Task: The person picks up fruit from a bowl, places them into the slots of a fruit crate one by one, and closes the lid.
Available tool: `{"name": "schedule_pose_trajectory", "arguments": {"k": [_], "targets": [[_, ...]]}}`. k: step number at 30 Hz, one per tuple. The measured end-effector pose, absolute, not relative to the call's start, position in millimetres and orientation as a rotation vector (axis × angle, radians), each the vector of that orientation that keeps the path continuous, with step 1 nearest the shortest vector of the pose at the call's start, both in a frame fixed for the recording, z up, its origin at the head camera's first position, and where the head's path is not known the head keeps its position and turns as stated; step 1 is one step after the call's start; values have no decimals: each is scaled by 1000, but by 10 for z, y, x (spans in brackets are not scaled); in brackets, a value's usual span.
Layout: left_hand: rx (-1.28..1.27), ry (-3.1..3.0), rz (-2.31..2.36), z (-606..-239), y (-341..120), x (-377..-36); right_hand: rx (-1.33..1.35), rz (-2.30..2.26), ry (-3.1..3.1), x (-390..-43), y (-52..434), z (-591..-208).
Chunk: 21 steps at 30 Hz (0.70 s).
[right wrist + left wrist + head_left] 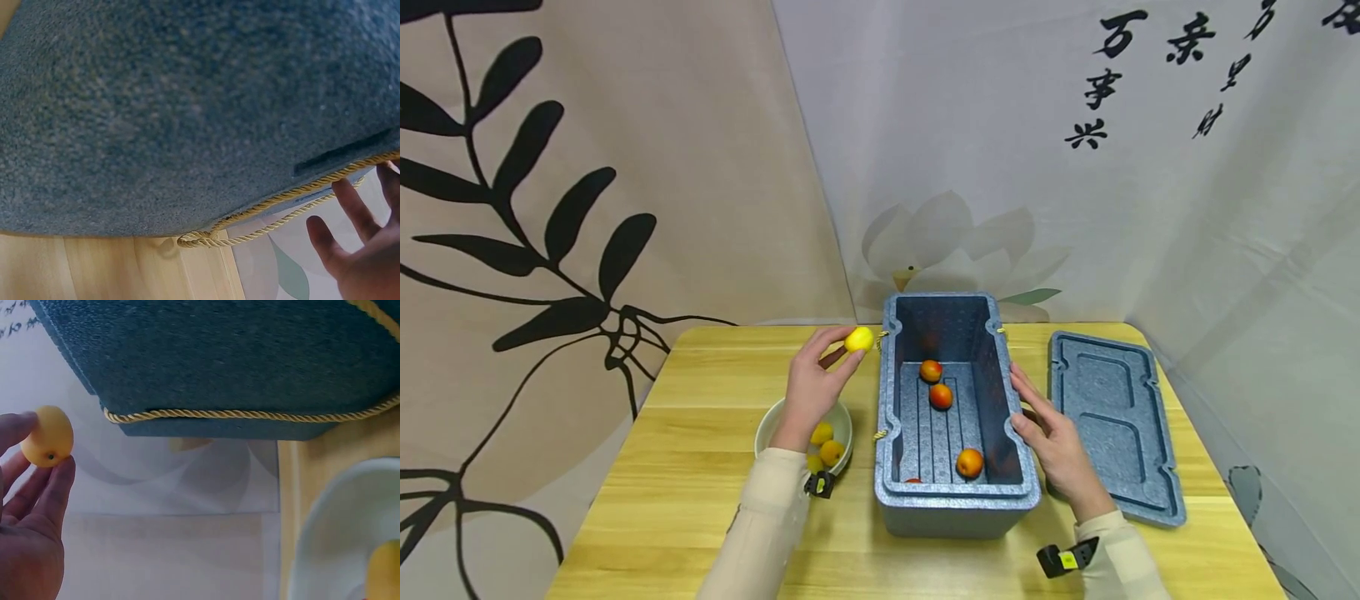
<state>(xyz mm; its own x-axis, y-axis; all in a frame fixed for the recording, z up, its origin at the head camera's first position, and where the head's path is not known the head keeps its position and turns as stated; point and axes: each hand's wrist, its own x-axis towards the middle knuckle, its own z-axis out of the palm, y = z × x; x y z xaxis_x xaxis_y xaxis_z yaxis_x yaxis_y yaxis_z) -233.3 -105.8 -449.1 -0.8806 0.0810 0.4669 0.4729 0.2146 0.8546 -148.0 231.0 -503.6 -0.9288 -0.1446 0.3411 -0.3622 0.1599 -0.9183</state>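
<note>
My left hand (815, 379) pinches a small yellow fruit (859, 339) between fingertips and thumb, held above the table just left of the blue foam box (956, 492). The left wrist view shows the same fruit (47, 435) at my fingertips (59, 481) beside the box's outer wall (237, 356). Three orange-red fruits (940, 395) lie on the box floor. My right hand (1051, 437) rests with straight fingers against the box's right wall; in the right wrist view its fingers (347, 200) spread beside the wall (162, 106).
A white bowl (772, 422) with yellow fruits (830, 451) sits under my left wrist. The box's blue lid (1112, 421) lies flat to the right. A yellow rope handle (237, 414) runs along the box. Printed curtains close the back and sides.
</note>
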Motion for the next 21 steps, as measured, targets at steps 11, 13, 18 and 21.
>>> {"name": "schedule_pose_trajectory", "arguments": {"k": [11, 13, 18, 21], "targets": [[-636, -2140, -1692, -4251, -888, -2383, 496, 1864, -2256, -1484, 2308, -5031], [-653, -2134, -1695, -4280, -866, -2419, 497, 1854, -2261, -1488, 2309, -5029], [-698, -2151, -1702, -4252, -801, -2425, 506, 1835, -2257, -1488, 2305, -5017], [-733, -2150, -1705, -4228, -772, -2415, 515, 1832, -2252, -1474, 2303, -5019]]}}
